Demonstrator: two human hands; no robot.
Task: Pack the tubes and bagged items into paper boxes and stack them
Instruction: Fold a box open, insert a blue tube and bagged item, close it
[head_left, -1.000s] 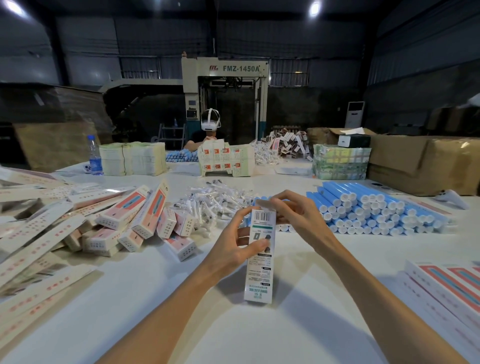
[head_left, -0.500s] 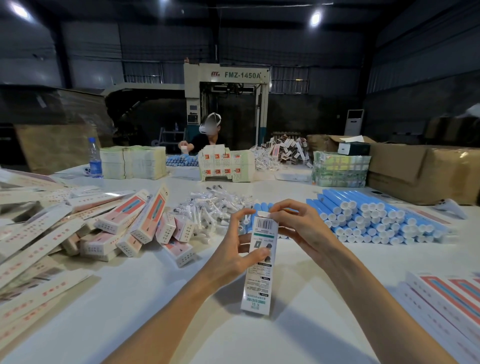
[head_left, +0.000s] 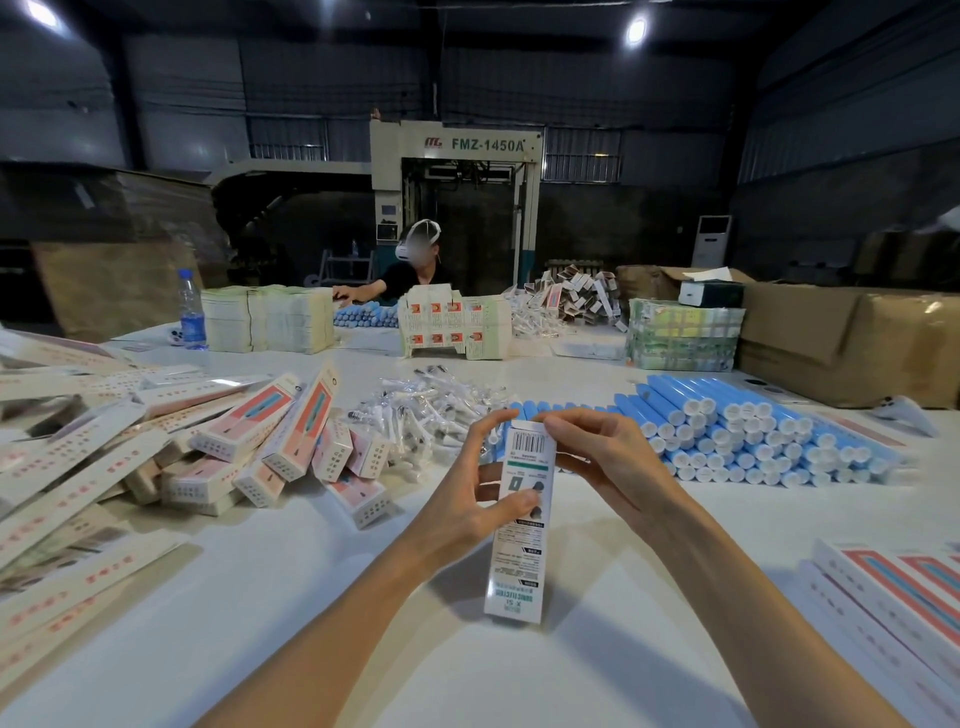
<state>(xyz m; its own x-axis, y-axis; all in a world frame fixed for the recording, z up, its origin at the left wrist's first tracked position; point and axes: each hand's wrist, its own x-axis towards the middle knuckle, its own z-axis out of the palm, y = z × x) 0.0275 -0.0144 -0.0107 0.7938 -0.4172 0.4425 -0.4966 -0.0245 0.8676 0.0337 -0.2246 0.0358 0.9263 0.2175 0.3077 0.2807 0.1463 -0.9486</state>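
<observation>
**Light carton, easily crushed**

My left hand grips the paper box at mid-length over the bench. My right hand pinches its top end. I judge it light, thin card, so I hold the edges, not the faces.

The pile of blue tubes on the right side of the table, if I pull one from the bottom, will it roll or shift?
The blue tubes are round and stacked several layers deep, so pulling a bottom one would probably let those above roll or slump. They look rigid, with white capped ends, so it should slide out without bending.
</observation>
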